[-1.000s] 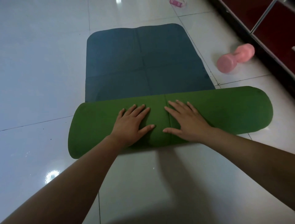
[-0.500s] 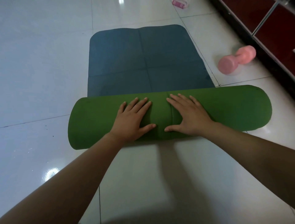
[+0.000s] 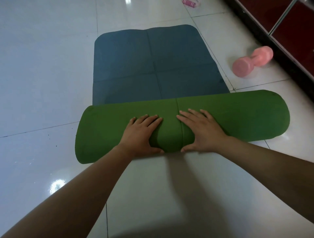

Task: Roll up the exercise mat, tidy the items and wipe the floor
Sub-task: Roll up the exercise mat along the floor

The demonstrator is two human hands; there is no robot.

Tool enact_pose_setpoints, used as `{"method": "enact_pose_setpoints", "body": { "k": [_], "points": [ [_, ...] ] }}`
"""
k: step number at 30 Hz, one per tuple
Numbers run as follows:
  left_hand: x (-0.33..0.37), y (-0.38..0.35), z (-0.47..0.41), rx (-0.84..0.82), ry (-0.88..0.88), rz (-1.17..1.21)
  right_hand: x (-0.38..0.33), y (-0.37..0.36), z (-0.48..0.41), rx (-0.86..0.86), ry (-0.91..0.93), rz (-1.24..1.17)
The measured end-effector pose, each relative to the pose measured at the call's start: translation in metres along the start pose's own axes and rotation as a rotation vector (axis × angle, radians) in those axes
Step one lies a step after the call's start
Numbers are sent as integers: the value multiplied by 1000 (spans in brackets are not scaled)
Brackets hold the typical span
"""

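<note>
We have the exercise mat, green on its rolled outer side [image 3: 220,117] and dark blue-grey on its flat foam face [image 3: 153,68], lying on the glossy white tiled floor [image 3: 42,68], with roughly half of it wound into a fat roll nearest us. Our left hand [image 3: 141,135] and right hand [image 3: 202,130] lie side by side on the middle of that roll, palms pressed flat, fingers spread forward over the top and thumbs tucked at the near underside; neither is closed around anything. To roll well from here, we judge it best to push evenly with both palms so the ends stay square, since the roll's right end already sits a little further from us than its left. Beyond the roll's right end lies a pink dumbbell [image 3: 251,61], apart from the mat and close to the dark red cabinet [image 3: 288,25] along the wall. Past the flat mat's far edge sits a small pink object [image 3: 188,2], possibly a bottle, too cropped to tell.
</note>
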State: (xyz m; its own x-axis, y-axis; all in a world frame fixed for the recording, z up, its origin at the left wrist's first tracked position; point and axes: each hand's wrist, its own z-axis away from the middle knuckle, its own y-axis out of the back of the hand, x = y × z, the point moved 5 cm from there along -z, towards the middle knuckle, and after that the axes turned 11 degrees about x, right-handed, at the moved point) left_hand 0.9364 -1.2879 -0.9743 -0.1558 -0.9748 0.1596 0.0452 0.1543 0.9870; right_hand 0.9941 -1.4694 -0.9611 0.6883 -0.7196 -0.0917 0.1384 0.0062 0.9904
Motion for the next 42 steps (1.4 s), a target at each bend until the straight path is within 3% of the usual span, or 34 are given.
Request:
{"method": "enact_pose_setpoints", "body": {
  "k": [10,14,21,29,33,36,39,42],
  "points": [
    [17,21,18,247,-14,12,-10,14,11,173,-11,-92],
    [28,35,30,240,-3,1,-16,28,23,249,-16,-132],
    [47,58,61,71,-62,25,-36,48,66,46,-13,-108],
    [24,43,42,45,-43,69,-24,44,45,22,-57,-175],
    [9,35,35,193,13,53,-7,42,28,110,-129,-186],
    [2,34,26,300,169,142,9,45,15,252,-330,-224],
    [1,30,14,224,180,83,19,44,-1,323,-441,-286],
    [-2,25,7,118,176,34,15,43,-8,334,-400,-316]
  ]
}}
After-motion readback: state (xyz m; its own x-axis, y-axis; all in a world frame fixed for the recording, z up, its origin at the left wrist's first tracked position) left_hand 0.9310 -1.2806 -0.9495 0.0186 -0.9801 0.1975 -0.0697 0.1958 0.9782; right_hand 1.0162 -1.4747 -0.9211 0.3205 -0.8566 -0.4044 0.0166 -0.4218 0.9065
